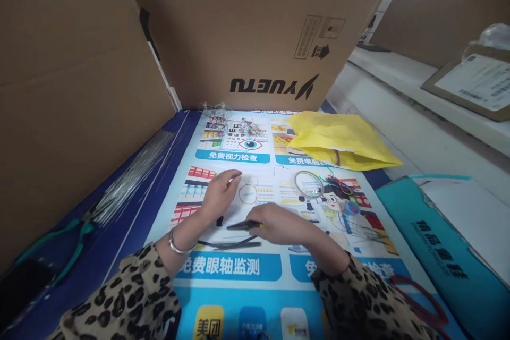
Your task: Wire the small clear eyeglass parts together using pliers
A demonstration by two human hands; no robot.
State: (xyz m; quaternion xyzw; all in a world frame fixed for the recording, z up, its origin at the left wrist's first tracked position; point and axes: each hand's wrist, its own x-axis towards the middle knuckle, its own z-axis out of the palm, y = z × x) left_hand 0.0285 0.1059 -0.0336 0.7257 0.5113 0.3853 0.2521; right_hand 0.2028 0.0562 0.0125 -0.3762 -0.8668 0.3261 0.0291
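Note:
My left hand, a silver bangle on its wrist, has thumb and fingers closed together above the printed sheet. At its fingertips is a thin wire shape, a larger loop with a smaller one above it; the contact point is hard to see. A pair of pliers is gripped in my right hand, dark jaws pointing left. Just below the jaws lie short straight wires and a dark curved strip.
Cardboard walls the back and left. Long wires and teal-handled pliers lie left. Rightward are a wire coil, coloured cords, a yellow bag, a teal box and a red ring. Tangled wire sits behind.

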